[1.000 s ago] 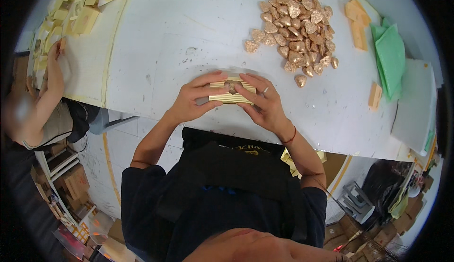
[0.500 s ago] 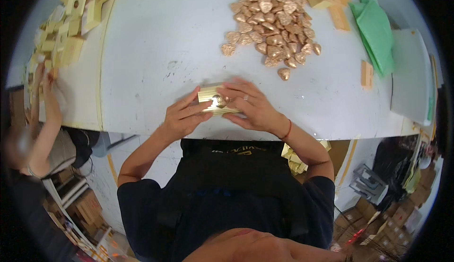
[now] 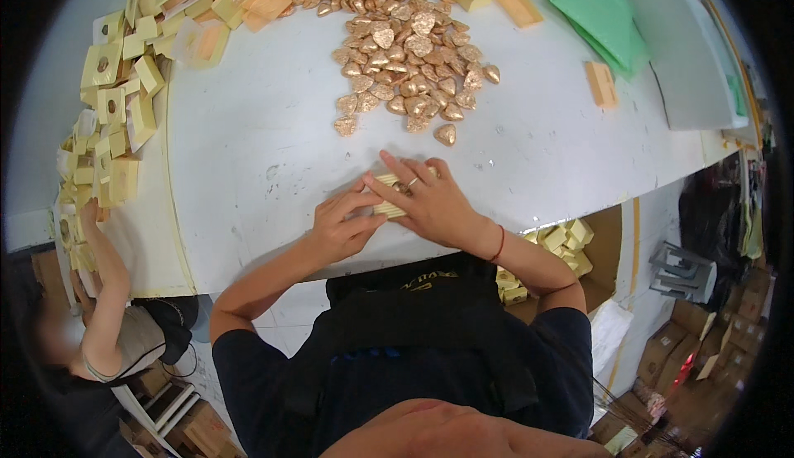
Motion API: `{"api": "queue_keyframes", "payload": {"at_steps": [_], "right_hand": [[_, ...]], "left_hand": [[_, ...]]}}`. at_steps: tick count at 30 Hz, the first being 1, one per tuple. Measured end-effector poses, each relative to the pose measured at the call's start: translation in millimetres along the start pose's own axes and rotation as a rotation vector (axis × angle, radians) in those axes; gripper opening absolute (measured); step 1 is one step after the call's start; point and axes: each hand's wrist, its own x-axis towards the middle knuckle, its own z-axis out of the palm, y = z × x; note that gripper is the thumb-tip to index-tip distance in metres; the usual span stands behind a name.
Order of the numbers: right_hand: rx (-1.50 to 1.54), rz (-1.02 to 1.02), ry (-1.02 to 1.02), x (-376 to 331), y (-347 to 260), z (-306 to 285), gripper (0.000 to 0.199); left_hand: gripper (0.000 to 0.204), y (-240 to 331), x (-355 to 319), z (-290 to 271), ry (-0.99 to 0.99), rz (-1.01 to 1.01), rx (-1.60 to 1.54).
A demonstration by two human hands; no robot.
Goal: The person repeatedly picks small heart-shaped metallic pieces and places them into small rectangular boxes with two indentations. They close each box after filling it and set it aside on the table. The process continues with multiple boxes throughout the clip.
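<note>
- Since the earlier frames, the small pale-yellow striped box [image 3: 387, 196] has stayed pressed between both hands at the near edge of the white tabletop [image 3: 248, 152]; the view has shifted, so the heap of gold heart-shaped pieces [image 3: 409, 69] now sits higher in the picture.
- The left hand [image 3: 341, 226] curls at the box's near left side, fingers bent against it; the right hand [image 3: 430, 202] lies spread flat over its top, a ring on one finger and a red cord at the wrist.
- Pale-yellow folded box parts [image 3: 112, 102] crowd the tabletop's far left corner and left edge, some with round holes.
- Orange-tan trays [image 3: 600, 83] lie toward the right edge; green sheets [image 3: 591, 3] sit at the far right corner beside a grey-white pad [image 3: 691, 61].
- Another person's arm [image 3: 103, 276] reaches up at the left edge.
- More yellow boxes [image 3: 562, 239] sit in a carton under the tabletop's right end; cardboard cartons [image 3: 703, 334] stand on the floor lower right.
</note>
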Motion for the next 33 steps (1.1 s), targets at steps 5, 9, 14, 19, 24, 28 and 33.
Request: {"api": "queue_keyframes", "payload": {"at_steps": [5,9,14,19,24,28,33], "right_hand": [[-0.022,0.028,0.030,-21,4,-8,0.061],[0.071,-0.034,0.149,-32,14,3,0.046],[0.391,-0.073,0.272,-42,25,10,0.020],[0.469,-0.050,0.254,-44,26,9,0.011],[0.277,-0.079,0.211,-49,25,-1,0.016],[0.357,-0.051,0.226,-50,29,4,0.029],[0.572,0.013,0.252,-50,31,-4,0.035]], "left_hand": [[0.019,-5,9,20,0.007,0.055,-0.104],[0.027,-7,8,24,-0.018,0.026,-0.170],[0.020,-4,16,11,-0.124,0.126,-0.055],[0.015,-2,8,16,-0.122,0.030,-0.120],[0.014,4,19,4,-0.240,0.075,0.023],[0.015,-1,6,15,-0.165,-0.121,-0.233],[0.036,2,4,21,-0.081,-0.278,-0.318]]}}
